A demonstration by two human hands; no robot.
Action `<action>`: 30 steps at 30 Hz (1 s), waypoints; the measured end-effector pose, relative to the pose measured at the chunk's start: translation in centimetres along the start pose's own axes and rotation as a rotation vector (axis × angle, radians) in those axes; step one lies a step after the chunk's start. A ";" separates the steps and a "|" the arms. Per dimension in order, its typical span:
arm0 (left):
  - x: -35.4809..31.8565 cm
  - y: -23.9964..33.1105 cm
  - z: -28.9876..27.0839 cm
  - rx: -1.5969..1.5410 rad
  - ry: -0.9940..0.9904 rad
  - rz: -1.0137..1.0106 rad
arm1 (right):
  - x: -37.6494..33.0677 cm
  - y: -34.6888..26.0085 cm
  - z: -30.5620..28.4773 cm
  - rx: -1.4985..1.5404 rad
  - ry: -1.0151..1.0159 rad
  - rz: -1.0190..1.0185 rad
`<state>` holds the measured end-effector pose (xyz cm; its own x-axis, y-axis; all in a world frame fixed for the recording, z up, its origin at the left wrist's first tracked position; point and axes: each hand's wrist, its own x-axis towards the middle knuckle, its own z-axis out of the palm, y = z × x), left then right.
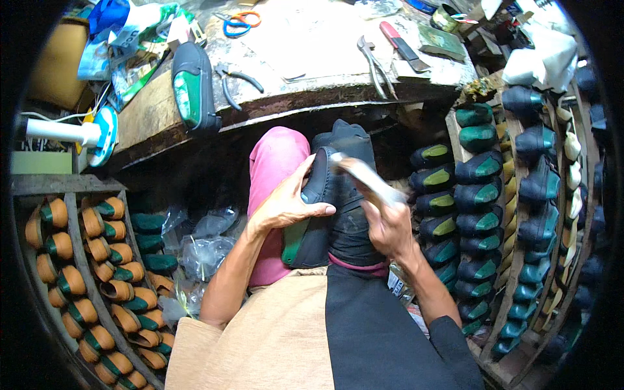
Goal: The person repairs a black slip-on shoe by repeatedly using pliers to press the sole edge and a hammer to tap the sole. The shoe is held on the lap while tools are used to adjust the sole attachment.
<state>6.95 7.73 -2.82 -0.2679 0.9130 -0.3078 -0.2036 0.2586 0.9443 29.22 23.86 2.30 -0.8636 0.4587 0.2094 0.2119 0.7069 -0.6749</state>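
A black slip-on shoe with a green part showing at its near end lies lengthwise on my lap, its toe pointing away from me. My left hand is closed around its left side, thumb across the top and fingers along the edge. My right hand grips a hammer, smeared by motion. The hammer's pale end is close to the right edge of the shoe's toe; whether it touches cannot be made out. Under the shoe are a pink cloth over my left knee and a dark cloth over my right.
Ahead, a worktable holds another black shoe, black-handled pliers, scissors, metal pincers and a red-handled knife. Racks of tan shoes stand left, racks of dark shoes right. Clear plastic bags lie beside my left arm.
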 end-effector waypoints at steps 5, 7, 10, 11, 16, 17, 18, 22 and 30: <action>-0.3 1.2 0.7 0.013 0.046 0.040 | -1.2 3.1 0.4 0.112 0.069 0.322; -0.7 2.8 0.9 0.083 0.040 0.163 | -3.2 4.2 1.9 0.322 0.111 0.557; -1.8 6.5 1.4 0.326 0.065 0.298 | -6.5 4.9 2.7 0.525 0.214 0.606; -2.3 7.9 1.4 0.510 0.081 0.416 | -7.1 4.9 2.6 0.629 0.237 0.720; -2.7 10.8 3.2 1.114 0.244 0.438 | -7.7 2.9 -0.2 0.967 0.202 0.821; -2.1 10.3 3.4 1.212 0.309 0.454 | -7.7 2.3 -0.7 1.053 0.196 0.839; -1.0 9.5 3.7 1.187 0.342 0.377 | -7.6 1.6 -1.3 1.115 0.218 0.881; 0.6 5.8 4.0 0.973 0.379 0.444 | -8.2 -1.2 -2.7 1.314 0.354 0.911; 1.7 5.5 4.6 1.057 0.417 0.403 | -5.5 -3.1 -3.1 0.938 0.159 0.748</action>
<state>9.76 12.17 2.35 -0.4579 0.8660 0.2009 0.7844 0.2871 0.5499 34.72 20.83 5.40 -0.5898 0.6947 -0.4119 0.1638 -0.3965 -0.9033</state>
